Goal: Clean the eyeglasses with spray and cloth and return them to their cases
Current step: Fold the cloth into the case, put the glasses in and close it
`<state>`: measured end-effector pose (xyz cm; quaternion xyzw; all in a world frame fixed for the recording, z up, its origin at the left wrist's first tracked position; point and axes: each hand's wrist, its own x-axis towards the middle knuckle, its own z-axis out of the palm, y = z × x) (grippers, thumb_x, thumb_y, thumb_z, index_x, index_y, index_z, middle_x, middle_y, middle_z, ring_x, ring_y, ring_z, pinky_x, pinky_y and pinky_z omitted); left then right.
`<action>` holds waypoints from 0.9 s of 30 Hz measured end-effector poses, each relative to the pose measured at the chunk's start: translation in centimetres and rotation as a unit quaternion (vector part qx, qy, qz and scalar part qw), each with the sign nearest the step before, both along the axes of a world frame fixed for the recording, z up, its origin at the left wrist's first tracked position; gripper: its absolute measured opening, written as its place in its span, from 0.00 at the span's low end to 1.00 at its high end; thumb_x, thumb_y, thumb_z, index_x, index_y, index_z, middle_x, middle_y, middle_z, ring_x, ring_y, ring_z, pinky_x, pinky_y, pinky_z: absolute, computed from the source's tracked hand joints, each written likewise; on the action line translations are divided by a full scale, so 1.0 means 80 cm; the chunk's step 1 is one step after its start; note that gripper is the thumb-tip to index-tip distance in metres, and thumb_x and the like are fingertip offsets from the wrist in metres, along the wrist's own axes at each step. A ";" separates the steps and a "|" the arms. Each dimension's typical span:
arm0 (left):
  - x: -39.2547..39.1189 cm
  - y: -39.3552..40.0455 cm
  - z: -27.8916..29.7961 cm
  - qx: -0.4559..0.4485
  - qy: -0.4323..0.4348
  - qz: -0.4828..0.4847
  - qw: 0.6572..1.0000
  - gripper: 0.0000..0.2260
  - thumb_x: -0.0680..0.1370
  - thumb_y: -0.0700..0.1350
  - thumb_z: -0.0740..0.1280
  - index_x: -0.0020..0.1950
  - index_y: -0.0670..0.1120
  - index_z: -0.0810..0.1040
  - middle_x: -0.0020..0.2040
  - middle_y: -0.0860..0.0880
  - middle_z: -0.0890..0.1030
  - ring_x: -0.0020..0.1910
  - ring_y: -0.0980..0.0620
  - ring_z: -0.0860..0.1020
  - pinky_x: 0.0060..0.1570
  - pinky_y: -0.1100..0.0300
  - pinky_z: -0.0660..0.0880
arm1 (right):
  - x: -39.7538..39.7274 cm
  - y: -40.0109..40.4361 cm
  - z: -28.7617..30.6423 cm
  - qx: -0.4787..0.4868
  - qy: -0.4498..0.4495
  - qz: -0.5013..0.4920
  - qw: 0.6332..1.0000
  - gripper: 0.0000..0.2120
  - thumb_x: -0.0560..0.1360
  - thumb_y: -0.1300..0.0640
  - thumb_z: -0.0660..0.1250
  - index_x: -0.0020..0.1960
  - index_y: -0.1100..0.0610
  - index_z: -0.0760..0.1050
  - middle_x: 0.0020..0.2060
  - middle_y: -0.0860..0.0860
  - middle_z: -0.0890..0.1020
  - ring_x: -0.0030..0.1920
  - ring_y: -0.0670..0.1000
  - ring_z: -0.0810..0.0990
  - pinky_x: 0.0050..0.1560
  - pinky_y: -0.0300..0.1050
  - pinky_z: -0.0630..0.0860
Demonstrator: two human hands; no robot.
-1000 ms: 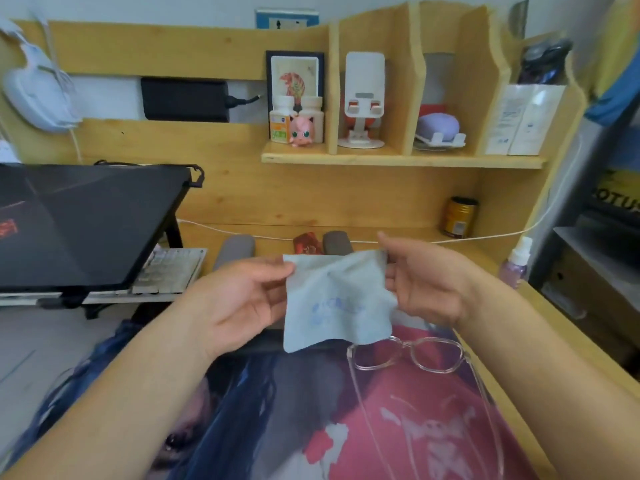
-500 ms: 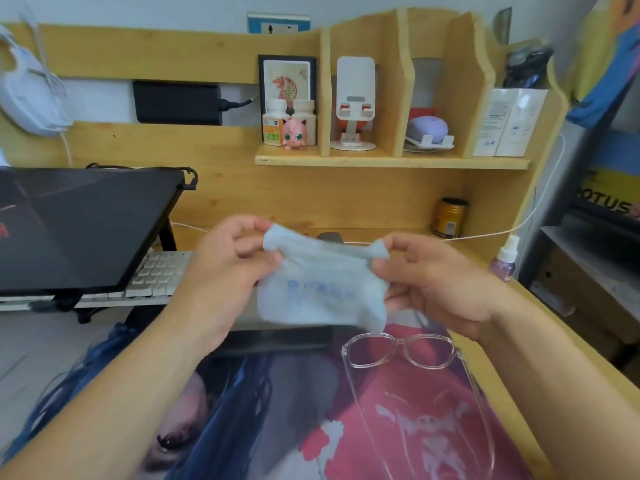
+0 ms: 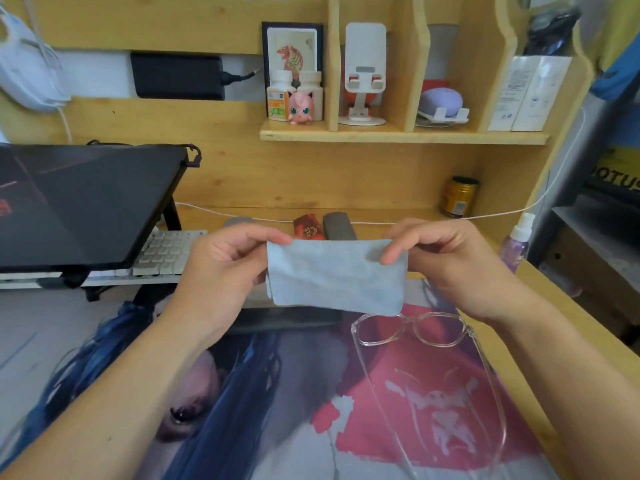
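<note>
Left hand: my left hand (image 3: 221, 268) pinches the left top corner of the pale blue square microfibre cloth (image 3: 334, 275).
Right hand: my right hand (image 3: 446, 261) pinches the right top corner.
Cloth: now folded in half and taut, no longer crumpled.
Glasses: the clear-framed plastic eyeglasses (image 3: 415, 332) lie open on the printed desk mat (image 3: 277, 393), just below the cloth.
Spray: small purple spray bottle (image 3: 516, 244) stands at the right.

Open mat left, glasses blocking right

The printed desk mat (image 3: 270, 427) lies bare on its left half; clear-framed eyeglasses (image 3: 412, 332) with unfolded arms occupy the right, a purple spray bottle (image 3: 516, 244) beyond.
</note>
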<state>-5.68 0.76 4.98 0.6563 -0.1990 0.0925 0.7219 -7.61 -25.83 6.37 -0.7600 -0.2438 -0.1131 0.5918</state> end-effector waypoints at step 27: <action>0.000 0.001 -0.005 0.023 -0.031 0.021 0.999 0.27 0.76 0.29 0.70 0.68 0.55 0.77 0.57 0.49 0.86 0.51 0.55 0.83 0.51 0.63 0.79 | -0.005 0.020 0.001 0.010 0.000 -0.099 0.995 0.37 0.72 0.76 0.70 0.74 0.48 0.67 0.59 0.50 0.79 0.43 0.49 0.81 0.46 0.43 0.79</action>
